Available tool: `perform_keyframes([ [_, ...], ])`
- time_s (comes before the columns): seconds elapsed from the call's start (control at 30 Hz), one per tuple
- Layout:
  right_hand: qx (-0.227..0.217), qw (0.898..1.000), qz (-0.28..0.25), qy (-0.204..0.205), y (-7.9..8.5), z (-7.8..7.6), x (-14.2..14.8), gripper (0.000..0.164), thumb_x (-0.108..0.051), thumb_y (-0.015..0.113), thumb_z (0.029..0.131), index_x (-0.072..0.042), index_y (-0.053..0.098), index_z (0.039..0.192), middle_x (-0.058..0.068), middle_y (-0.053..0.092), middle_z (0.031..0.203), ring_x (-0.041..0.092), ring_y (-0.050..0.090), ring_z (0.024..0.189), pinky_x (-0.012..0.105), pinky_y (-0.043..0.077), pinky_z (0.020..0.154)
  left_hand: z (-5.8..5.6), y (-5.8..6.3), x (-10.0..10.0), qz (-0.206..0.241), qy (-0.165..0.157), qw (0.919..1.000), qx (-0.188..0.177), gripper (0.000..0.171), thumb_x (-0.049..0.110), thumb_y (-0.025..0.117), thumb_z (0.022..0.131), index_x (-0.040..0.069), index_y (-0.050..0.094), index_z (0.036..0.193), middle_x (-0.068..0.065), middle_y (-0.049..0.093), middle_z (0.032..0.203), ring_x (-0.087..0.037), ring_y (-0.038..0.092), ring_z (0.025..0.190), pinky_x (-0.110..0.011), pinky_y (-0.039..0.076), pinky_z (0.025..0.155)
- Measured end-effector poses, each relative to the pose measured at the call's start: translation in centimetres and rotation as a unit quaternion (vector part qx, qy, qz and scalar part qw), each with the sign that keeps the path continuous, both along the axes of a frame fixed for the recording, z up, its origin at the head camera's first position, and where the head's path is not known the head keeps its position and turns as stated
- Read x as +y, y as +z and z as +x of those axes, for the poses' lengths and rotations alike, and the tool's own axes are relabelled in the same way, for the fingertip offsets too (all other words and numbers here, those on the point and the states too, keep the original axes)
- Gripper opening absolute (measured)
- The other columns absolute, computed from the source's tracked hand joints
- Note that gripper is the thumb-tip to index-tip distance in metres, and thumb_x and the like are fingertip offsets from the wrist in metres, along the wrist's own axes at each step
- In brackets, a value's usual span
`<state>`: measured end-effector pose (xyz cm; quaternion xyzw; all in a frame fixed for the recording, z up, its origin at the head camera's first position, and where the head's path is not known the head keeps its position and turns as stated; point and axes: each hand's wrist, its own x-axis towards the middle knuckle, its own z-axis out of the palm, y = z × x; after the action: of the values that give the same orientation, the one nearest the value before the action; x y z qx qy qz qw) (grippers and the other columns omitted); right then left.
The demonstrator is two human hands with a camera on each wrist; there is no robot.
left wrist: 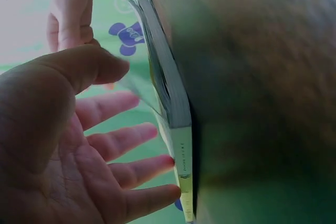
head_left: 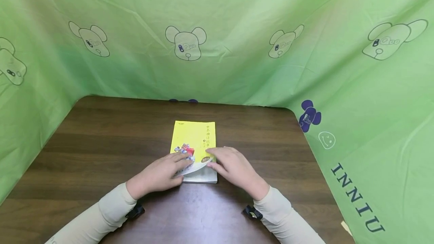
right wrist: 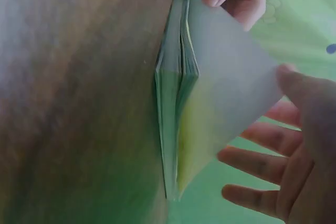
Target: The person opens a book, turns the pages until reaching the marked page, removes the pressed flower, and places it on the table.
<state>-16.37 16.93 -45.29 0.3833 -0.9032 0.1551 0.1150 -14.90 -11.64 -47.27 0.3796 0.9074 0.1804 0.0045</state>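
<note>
A yellow paperback book (head_left: 191, 134) with a small colourful picture and vertical characters on its front lies on the brown table. Its front cover curls up at the near right corner, showing white pages (head_left: 201, 176) beneath. My right hand (head_left: 235, 166) pinches that lifted corner between thumb and fingers; the right wrist view shows the raised cover (right wrist: 226, 66) standing away from the page block. On the left, my left hand (head_left: 157, 174) lies over the cover's lower left part, fingers extended. In the left wrist view, its fingertips (left wrist: 170, 162) reach the spine side (left wrist: 184, 156).
The wooden table (head_left: 101, 142) has rounded far corners. Green cloth (head_left: 230, 78) printed with bear heads hangs around its back and sides. Black wrist straps (head_left: 252, 212) sit at both cuffs. A small pale piece (head_left: 346, 228) shows at the table's right edge.
</note>
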Motion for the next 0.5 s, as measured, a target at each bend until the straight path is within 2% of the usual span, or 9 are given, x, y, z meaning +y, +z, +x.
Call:
perform_keyframes([
  [0.13, -0.010, 0.998, -0.038, -0.044, 0.1, -0.2, 0.3, 0.056, -0.045, 0.061, 0.101, -0.011, 0.056, 0.145, 0.006, 0.062, 0.143, 0.024, 0.059, 0.133, 0.048, 0.047, 0.108, 0.1, 0.4, 0.0, 0.036, 0.019, 0.9992, 0.000, 0.066, 0.018, 0.067, 0.089, 0.009, 0.049, 0.152, -0.009, 0.054, 0.152, -0.027, 0.051, 0.140, -0.046, 0.046, 0.110],
  [0.23, -0.029, 0.998, -0.030, -0.056, 0.0, -0.2, 0.2, 0.057, -0.042, 0.064, 0.099, -0.009, 0.055, 0.145, 0.010, 0.060, 0.146, 0.028, 0.057, 0.135, 0.052, 0.046, 0.108, 0.0, 0.9, 0.0, 0.063, 0.041, 0.9968, 0.027, 0.074, 0.023, 0.070, 0.091, 0.009, 0.038, 0.157, -0.010, 0.052, 0.153, -0.025, 0.054, 0.138, -0.045, 0.049, 0.107],
  [0.37, -0.068, 0.997, 0.031, -0.022, -0.5, -0.1, 0.1, 0.057, -0.042, 0.066, 0.099, -0.009, 0.057, 0.144, 0.014, 0.055, 0.151, 0.034, 0.052, 0.139, 0.056, 0.039, 0.114, -0.2, 1.9, -0.4, 0.084, 0.038, 0.9898, 0.108, 0.089, 0.021, 0.076, 0.087, 0.006, 0.026, 0.160, -0.016, 0.039, 0.161, -0.029, 0.047, 0.142, -0.050, 0.045, 0.111],
  [0.5, -0.107, 0.988, 0.103, 0.030, -0.9, 0.0, 0.1, 0.062, -0.046, 0.066, 0.098, -0.013, 0.054, 0.148, 0.011, 0.043, 0.161, 0.034, 0.040, 0.148, 0.060, 0.028, 0.120, -0.5, 2.7, -1.2, 0.061, 0.015, 0.9732, 0.221, 0.092, 0.013, 0.074, 0.083, 0.012, 0.025, 0.161, -0.020, 0.018, 0.169, -0.040, 0.026, 0.153, -0.062, 0.030, 0.118],
])
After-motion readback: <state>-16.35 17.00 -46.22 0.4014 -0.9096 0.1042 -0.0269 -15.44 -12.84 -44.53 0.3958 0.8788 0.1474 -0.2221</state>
